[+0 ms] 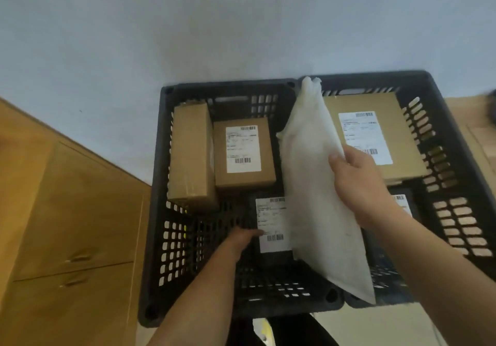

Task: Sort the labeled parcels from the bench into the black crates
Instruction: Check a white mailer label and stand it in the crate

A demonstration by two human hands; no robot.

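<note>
Head view. The right hand clasps the white mailer, thumb across its face. It is held tilted at 4 o'clock over the wall between the left crate and the right crate, probably pending assignment. At 6 o'clock the left hand touches the black parcel inside the left crate, likely making room. Its grip cannot be determined.

The left hand showed at the lower centre of the frame and the right hand at the centre right. Both were bare. The left forearm and the right forearm were uncovered down to the lower edge. The thumbnail of the right hand looked short and plain. At the bottom centre there was dark clothing, black; which garment it was could not be told.
</note>
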